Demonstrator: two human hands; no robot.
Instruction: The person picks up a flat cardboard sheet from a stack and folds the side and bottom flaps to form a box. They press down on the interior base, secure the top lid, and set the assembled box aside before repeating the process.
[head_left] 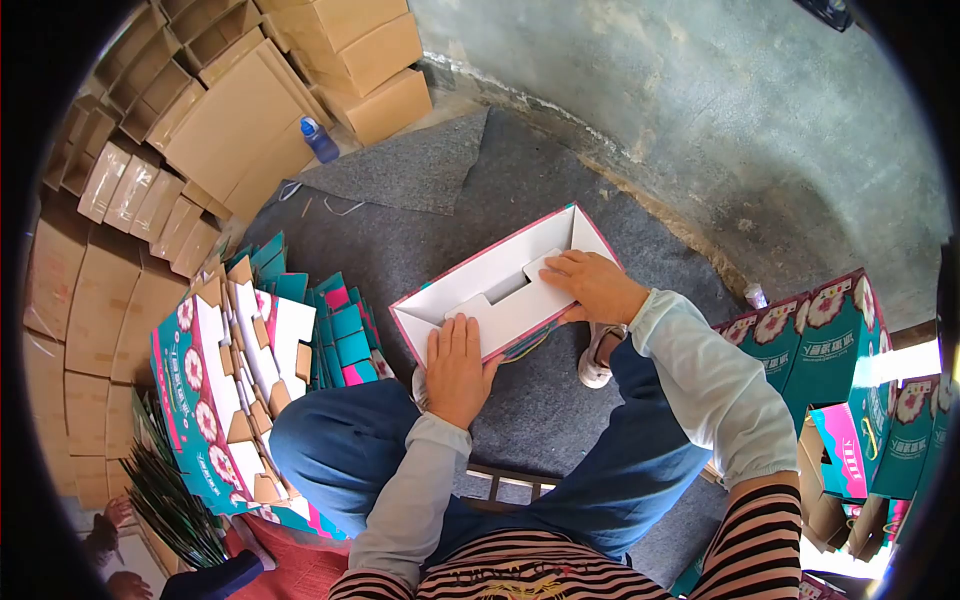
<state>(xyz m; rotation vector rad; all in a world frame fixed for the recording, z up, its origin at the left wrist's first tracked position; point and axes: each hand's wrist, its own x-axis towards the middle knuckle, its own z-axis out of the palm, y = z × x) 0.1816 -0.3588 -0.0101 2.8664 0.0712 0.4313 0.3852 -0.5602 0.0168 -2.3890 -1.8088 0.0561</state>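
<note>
An open cardboard box [450, 285], white inside with pink-red edges, lies in front of my knees. Inside its near wall is a white flap with a rectangular cut-out. My left hand [460, 372] grips the near wall towards its left end, fingers laid over the flap and thumb outside. Near the right end, my right hand [590, 285] holds the same wall, its fingers bent over the flap and its thumb outside. Part of a thin cord shows below the box's near side.
Flattened teal-and-white cartons [235, 390] stand stacked at my left. Finished teal boxes [825, 340] are piled at my right. Brown cartons [100, 300] line the left side, and a blue bottle [320, 140] stands near them. Another person's hand [128, 585] shows at lower left.
</note>
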